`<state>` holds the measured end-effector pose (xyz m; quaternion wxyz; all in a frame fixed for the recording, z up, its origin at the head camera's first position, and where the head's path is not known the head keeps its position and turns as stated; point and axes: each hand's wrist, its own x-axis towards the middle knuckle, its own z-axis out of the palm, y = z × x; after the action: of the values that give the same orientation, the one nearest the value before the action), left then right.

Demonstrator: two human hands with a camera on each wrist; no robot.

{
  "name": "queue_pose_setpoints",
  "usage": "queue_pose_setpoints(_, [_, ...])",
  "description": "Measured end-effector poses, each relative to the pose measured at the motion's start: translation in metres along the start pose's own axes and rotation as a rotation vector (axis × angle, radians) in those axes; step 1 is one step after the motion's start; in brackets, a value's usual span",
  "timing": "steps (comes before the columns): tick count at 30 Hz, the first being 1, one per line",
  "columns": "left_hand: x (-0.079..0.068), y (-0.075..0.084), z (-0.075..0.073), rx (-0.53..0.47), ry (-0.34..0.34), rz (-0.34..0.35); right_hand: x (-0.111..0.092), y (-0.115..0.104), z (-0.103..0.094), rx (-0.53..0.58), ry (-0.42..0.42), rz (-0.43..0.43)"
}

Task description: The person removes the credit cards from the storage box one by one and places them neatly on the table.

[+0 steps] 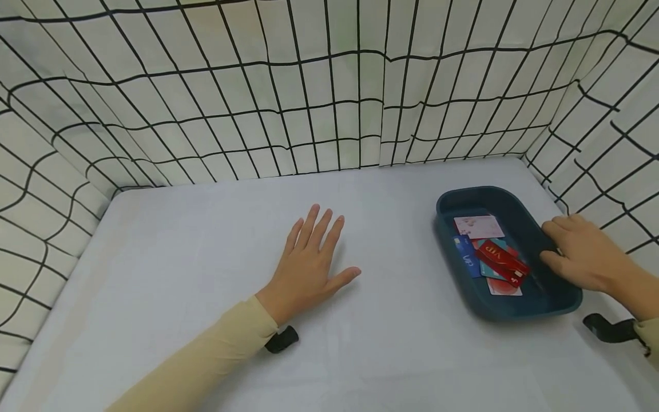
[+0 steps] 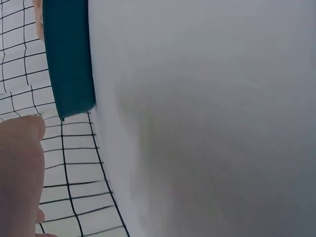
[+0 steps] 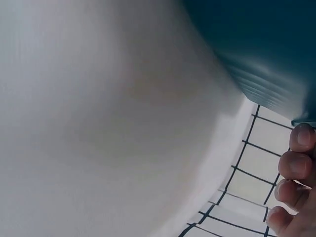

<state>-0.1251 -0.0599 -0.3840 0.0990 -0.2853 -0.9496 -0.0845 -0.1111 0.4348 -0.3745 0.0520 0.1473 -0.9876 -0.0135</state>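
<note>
A dark teal plastic tub stands on the right of the white table, with several cards in it. A red card marked VIP lies on top of a teal card. Beside them are a blue VIP card, a pale pink floral card and a red-and-white card. My right hand grips the tub's right rim, thumb toward the inside; its fingers curl near the rim in the right wrist view. My left hand is spread palm down above the table's middle, holding nothing.
White cloth covers the table. White sheeting with a black grid rises at the back and both sides. The right side wall comes close to the tub and my right hand. Black wrist gear shows under the left sleeve.
</note>
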Motion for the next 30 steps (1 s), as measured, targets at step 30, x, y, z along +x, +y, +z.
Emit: queue_pose_setpoints(30, [0.070, 0.110, 0.035, -0.193, -0.094, -0.030, -0.007, -0.036, 0.004, 0.150, 0.096, 0.095])
